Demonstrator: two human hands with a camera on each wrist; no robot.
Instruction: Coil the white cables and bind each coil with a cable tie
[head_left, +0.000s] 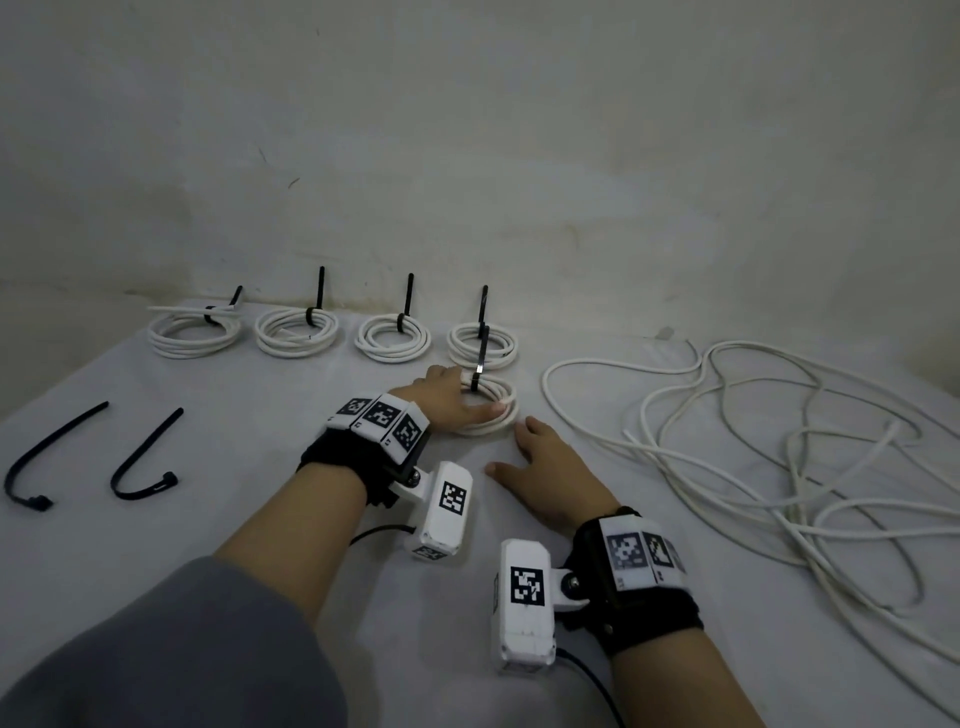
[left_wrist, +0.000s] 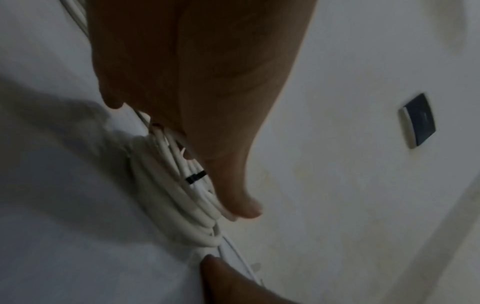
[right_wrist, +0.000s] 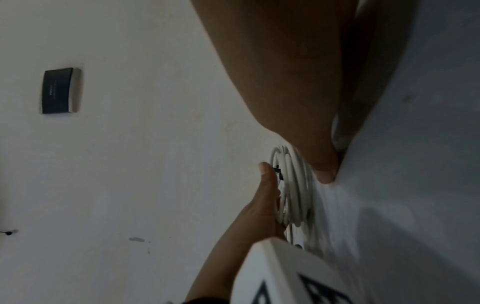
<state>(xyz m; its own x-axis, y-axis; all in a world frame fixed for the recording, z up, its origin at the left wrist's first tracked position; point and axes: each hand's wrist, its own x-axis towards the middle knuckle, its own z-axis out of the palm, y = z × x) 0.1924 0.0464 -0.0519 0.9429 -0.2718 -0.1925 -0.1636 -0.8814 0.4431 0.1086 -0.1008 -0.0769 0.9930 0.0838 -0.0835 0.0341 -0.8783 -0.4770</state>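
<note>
A white cable coil (head_left: 491, 418) bound by a black cable tie (head_left: 476, 382) lies mid-table. My left hand (head_left: 452, 400) rests on it with straight fingers, the thumb stretched across the ring. The left wrist view shows the same coil (left_wrist: 182, 205), its tie (left_wrist: 196, 177) and my fingers (left_wrist: 233, 195) lying over it. Just in front of the coil, my right hand (head_left: 543, 460) lies flat on the table and holds nothing. Several tied coils (head_left: 296, 332) stand in a row along the back. Loose white cable (head_left: 753, 441) sprawls at the right.
Two spare black cable ties (head_left: 52, 457) (head_left: 145, 457) lie at the left on the grey table (head_left: 234, 415). A wall (head_left: 467, 156) rises directly behind the row of coils. A dark wall plate (right_wrist: 58, 90) shows in the wrist views.
</note>
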